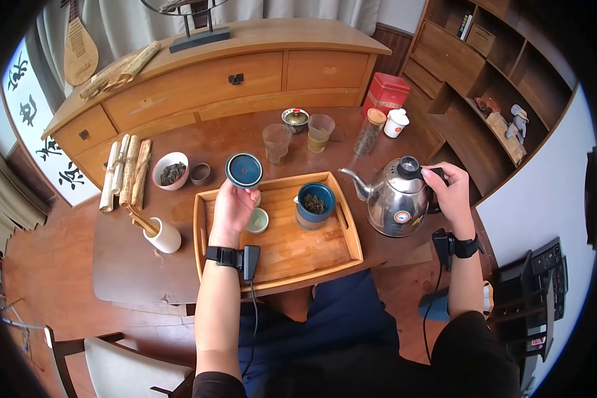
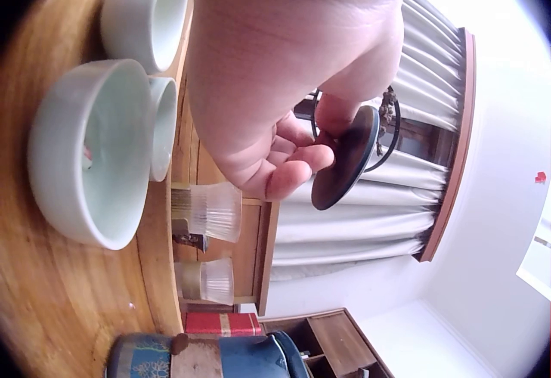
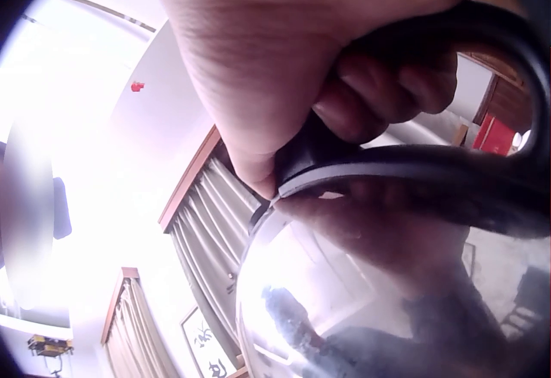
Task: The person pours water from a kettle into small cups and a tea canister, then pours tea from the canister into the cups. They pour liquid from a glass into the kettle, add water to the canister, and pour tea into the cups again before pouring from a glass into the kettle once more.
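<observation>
My left hand [image 1: 235, 211] pinches a round blue lid [image 1: 244, 170] above the left part of the tray. In the left wrist view the lid [image 2: 348, 159] is tilted, held between the thumb and fingers of that hand [image 2: 293, 77]. A blue cup [image 1: 315, 207] holding dark tea leaves stands uncovered on the wooden tray [image 1: 292, 265]. To the right of the tray, my right hand [image 1: 450, 199] grips the black handle of a steel kettle [image 1: 397, 199], whose spout points left towards the cup. The right wrist view shows fingers of this hand [image 3: 301, 59] curled round the handle [image 3: 525, 77].
Pale green cups [image 1: 257, 220] sit on the tray by my left forearm. Behind it stand two glasses [image 1: 276, 144], a lidded bowl [image 1: 295, 120], a corked jar [image 1: 369, 132] and a red tin [image 1: 385, 94]. Leftward are a bowl of leaves [image 1: 170, 171], bamboo scrolls [image 1: 126, 172] and a white holder [image 1: 162, 236].
</observation>
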### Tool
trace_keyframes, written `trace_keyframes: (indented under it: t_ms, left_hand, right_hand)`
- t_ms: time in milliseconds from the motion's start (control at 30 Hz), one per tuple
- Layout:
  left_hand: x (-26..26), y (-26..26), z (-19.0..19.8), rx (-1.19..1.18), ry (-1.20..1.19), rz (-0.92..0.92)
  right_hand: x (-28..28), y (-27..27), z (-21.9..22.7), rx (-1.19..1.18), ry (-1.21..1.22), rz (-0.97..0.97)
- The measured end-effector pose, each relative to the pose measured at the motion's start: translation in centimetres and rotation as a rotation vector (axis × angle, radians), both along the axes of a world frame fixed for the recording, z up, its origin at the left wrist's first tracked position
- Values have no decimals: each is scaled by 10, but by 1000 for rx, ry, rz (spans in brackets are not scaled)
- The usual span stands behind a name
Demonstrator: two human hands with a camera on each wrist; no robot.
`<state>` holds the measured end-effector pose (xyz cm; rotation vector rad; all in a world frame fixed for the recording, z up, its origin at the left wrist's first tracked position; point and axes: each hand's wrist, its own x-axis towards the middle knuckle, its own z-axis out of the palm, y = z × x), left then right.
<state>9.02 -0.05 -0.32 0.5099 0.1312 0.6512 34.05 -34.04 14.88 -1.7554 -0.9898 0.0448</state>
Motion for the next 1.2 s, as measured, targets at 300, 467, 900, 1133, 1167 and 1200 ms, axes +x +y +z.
trace_keyframes:
  t_ms: [300, 467, 900, 1133, 1167, 1200]
  left_hand:
    - [1, 4, -4, 16, -14, -3]
    - [1, 3, -5, -3, -37, -6]
    - [1, 2, -2, 1, -39, -4]
    - [1, 1, -1, -6, -35, -1]
    - [2, 2, -2, -2, -37, 0]
    - [1, 2, -2, -3, -37, 0]
  right_hand:
    - [-28, 28, 24, -156, -90, 151]
    - [-40, 37, 35, -244, -77, 143]
    - [-44, 53, 41, -305, -381, 113]
    - [-48, 58, 47, -331, -493, 100]
    - [-48, 59, 48, -335, -504, 96]
    - [-48, 59, 49, -339, -515, 92]
